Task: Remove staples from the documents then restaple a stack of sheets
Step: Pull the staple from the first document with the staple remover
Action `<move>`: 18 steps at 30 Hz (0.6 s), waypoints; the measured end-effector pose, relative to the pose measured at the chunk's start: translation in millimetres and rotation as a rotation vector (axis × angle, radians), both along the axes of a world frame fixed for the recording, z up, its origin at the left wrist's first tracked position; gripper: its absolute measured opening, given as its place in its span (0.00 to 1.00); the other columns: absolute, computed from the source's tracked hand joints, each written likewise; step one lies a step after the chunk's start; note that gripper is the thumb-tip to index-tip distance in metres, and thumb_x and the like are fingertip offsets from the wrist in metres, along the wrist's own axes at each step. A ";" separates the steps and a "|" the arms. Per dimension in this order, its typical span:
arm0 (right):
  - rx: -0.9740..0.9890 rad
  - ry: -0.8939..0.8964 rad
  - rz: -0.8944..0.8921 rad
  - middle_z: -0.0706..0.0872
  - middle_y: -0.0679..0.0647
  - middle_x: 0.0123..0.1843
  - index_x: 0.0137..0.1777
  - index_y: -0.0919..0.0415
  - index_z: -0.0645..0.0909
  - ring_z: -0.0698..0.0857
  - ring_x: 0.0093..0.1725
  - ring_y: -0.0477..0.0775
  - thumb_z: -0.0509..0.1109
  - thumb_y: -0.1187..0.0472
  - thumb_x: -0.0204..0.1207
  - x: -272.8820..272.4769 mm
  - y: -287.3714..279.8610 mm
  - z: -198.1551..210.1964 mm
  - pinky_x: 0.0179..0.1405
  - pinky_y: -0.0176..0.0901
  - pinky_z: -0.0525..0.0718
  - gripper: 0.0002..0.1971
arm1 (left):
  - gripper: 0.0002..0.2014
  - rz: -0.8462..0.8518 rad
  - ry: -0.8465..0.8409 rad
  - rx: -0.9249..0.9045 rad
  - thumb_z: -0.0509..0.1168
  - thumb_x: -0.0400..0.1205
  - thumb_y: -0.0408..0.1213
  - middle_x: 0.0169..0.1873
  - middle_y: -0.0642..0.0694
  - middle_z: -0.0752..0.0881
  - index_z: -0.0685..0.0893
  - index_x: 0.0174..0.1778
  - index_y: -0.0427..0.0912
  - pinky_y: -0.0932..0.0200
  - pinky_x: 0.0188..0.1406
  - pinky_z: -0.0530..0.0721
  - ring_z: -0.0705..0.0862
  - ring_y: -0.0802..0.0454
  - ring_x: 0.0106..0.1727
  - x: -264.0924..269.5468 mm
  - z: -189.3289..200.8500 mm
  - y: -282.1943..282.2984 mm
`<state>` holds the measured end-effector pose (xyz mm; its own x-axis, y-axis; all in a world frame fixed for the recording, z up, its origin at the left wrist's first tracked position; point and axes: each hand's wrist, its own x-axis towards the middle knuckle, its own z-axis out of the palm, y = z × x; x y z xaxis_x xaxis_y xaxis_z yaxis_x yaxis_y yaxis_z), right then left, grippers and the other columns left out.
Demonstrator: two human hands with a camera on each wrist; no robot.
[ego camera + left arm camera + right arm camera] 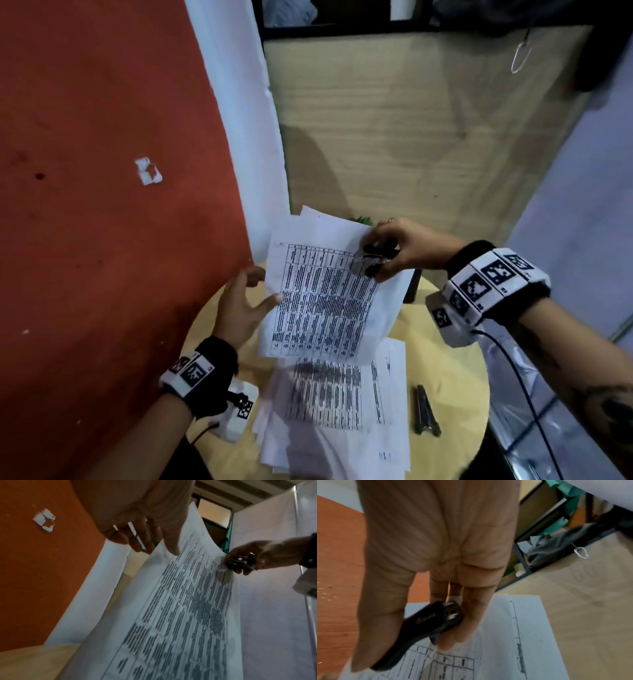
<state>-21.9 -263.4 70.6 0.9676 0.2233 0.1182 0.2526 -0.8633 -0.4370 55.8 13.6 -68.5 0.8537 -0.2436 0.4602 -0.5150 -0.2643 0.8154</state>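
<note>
At the top right corner of the lifted document (318, 291), the right hand (407, 248) grips a black staple remover (376, 258), thumb and fingers curled round it; its claws sit against the paper at that corner. Staple itself too small to see; judged to lie under the claws. Document is held off the surface (455, 383), tilted, long axis running from the near lower edge up and away to the far edge, printed table facing the person. Left hand (245, 305) is beside the document's left edge, fingers spread and relaxed, thumb tip touching the sheet near mid-height; wrist view shows one finger laid on the page face, no pinch. So the right hand is the nearer one to the stapled corner; the left only steadies from the opposite side. Remover's long axis lies roughly across the corner, pointing left into the sheet. More papers (329, 411) lie flat below on the surface, a stapler (426, 414) just right of them, lengthwise toward the person. Judgement: staple removal in hand, restapling not yet begun.
</note>
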 end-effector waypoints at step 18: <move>0.005 -0.163 0.080 0.81 0.48 0.47 0.58 0.54 0.84 0.79 0.47 0.46 0.84 0.61 0.59 -81.3 16.0 62.9 0.50 0.47 0.80 0.25 | 0.25 -0.209 0.064 -0.370 0.82 0.58 0.39 0.46 0.41 0.89 0.83 0.49 0.47 0.41 0.56 0.85 0.87 0.46 0.47 -40.8 145.6 -34.4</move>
